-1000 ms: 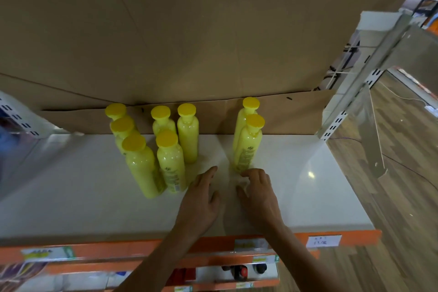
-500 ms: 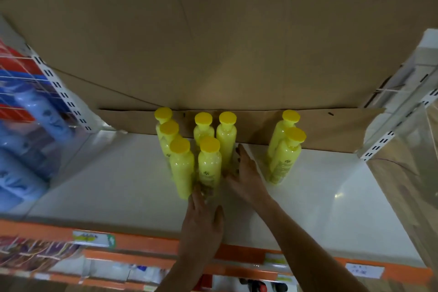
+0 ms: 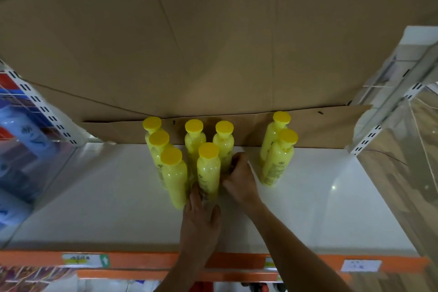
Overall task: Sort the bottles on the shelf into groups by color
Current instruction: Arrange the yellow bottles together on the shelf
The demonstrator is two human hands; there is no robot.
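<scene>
1. The left grip (image 3: 201,218) lies flat on the white shelf (image 3: 320,208). Its fingers are straight, with the tips pressed to the foot of the front bottle (image 3: 208,168) just beyond them. It is open-handed and holds nothing.
2. The right grip (image 3: 239,178) sits just ahead and to the right of the left one. Its fingers bend in against the side of the cluster, by the rear bottle (image 3: 224,143). I cannot tell whether it clasps that bottle or only nudges it.
3. To my eye both grips work low on the bottles so that they slide rather than tip. The step looks like squaring up one colour group.
4. Six yellow bottles with yellow caps stand packed together, ahead and to the left of the grips. A pair of yellow bottles (image 3: 279,161) stands apart, to the right of the right grip. I would guess that pair is due to join the rest.
5. Far to the left of the left grip, behind a clear divider, are blue bottles (image 3: 21,130), kept separate.
6. Each yellow bottle has a small dark mark and fine print, too small to read.
7. Below the wrists, the orange rail (image 3: 154,259) carries a yellowish tag (image 3: 75,259) beside a green arrow. A white tag (image 3: 360,265) sits off to the right. The writing on both is blurred.
</scene>
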